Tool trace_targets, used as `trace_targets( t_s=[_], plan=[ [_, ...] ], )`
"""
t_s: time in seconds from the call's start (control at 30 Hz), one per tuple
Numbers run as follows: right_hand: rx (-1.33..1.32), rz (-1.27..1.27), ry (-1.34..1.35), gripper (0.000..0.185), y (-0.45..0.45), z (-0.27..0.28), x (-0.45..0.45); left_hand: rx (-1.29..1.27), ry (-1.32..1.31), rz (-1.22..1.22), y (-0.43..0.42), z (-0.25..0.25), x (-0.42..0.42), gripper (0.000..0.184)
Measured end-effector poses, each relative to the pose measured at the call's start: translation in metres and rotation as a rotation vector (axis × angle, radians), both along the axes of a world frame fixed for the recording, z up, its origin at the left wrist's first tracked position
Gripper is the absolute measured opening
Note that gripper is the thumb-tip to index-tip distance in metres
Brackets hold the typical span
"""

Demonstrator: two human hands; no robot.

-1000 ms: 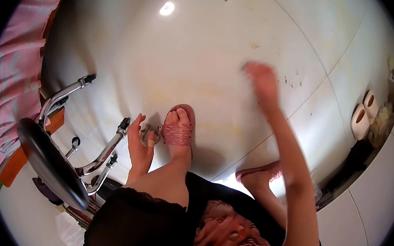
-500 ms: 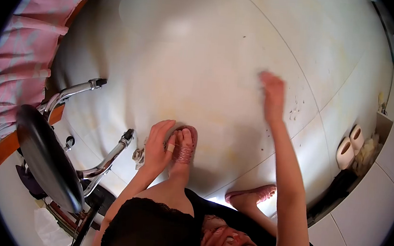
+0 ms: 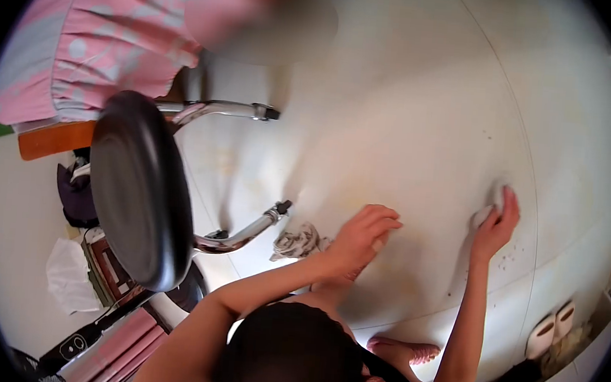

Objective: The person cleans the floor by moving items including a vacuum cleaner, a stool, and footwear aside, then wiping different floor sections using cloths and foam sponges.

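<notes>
My left hand [image 3: 372, 232], with a light bandage on the thumb, hangs over my left foot; its fingers are loosely bent, with nothing visible in them. Low over the pale tiled floor, my right hand [image 3: 498, 224] is closed on a small whitish wad [image 3: 482, 216] that sticks out beside the fingers. The wad is blurred, so its kind is unclear. Small dark specks [image 3: 507, 258] lie on the tiles near my right wrist. A crumpled grey-and-white cloth [image 3: 298, 242] sits on the floor to the left of my left hand.
A round black stool [image 3: 137, 188] with chrome legs stands at the left, beside a pink patterned cloth [image 3: 116, 47] hanging over a wooden edge. White slippers [image 3: 541, 336] are at the lower right. My right foot in a pink sandal [image 3: 422, 353] is on the floor.
The view has shifted left, bringing the stool further in. My right hand has turned, and the whitish wad in it now shows. My left hand's fingers now point more to the right.
</notes>
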State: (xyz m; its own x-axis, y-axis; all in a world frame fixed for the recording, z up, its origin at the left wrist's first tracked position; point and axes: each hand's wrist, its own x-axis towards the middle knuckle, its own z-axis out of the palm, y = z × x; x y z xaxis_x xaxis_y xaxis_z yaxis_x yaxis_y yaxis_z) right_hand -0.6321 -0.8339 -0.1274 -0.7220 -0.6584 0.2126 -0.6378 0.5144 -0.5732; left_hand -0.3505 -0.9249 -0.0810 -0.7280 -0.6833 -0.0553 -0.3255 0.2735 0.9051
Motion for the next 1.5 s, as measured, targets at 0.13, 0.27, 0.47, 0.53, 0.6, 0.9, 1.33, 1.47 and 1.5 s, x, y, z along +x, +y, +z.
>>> trace_targets(
  t_s=[0.13,0.27,0.47,0.53,0.6,0.9,1.33,1.47,1.5],
  plan=[
    [-0.083,0.298,-0.306,0.043,-0.035,0.036,0.112,0.505,0.152,0.276,-0.002,0.011,-0.026,0.041],
    [-0.153,0.276,-0.598,0.047,-0.052,0.037,0.180,0.717,0.034,0.481,-0.011,0.012,-0.013,0.051],
    [-0.119,0.610,-0.790,0.058,-0.051,0.049,0.187,0.382,-0.004,0.678,-0.019,-0.008,0.021,0.050],
    [-0.074,0.644,-0.888,0.059,-0.043,0.052,0.182,0.216,-0.061,0.780,-0.038,-0.003,0.040,0.047],
    [0.018,0.653,-1.017,0.057,-0.029,0.053,0.160,0.073,-0.140,1.020,-0.062,-0.006,0.065,0.047],
    [0.154,0.554,-0.860,0.030,0.052,0.073,0.039,-0.295,-0.506,1.137,-0.089,-0.107,0.013,0.056],
    [0.361,0.319,-0.786,0.027,0.134,0.115,-0.035,-0.217,0.079,0.529,-0.050,-0.060,-0.088,0.055],
    [0.387,0.398,-0.957,0.023,0.120,0.088,-0.001,-0.571,-0.419,0.937,-0.109,-0.075,0.066,0.052],
    [0.385,0.441,-0.966,0.022,0.115,0.083,0.009,-0.594,-0.471,0.956,-0.119,-0.078,0.078,0.051]
  ],
)
